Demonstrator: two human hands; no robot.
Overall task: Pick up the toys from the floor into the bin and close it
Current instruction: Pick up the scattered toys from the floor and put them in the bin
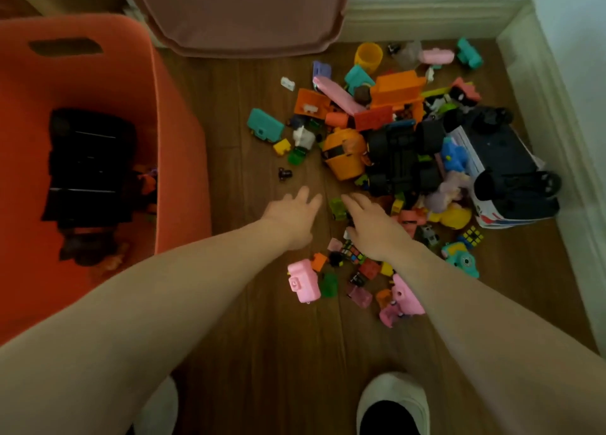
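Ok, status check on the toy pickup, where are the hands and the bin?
Left hand and right hand open, empty, reaching over the toy pile. Orange bin open at left, few toys inside. Nothing blocking.

The bin [170, 159] runs off the left edge. The lid [242, 14] is cut off at the top. Both hands, left [293, 216] and right [373, 226], look blurry. The right one hides some small toys [352, 254].

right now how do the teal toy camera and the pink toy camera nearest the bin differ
The teal toy camera lies right of the right hand; the pink toy camera lies below the left hand. The teal one sits nearer the white truck; the pink one nearer the orange bin. Both rest on the floor, untouched.
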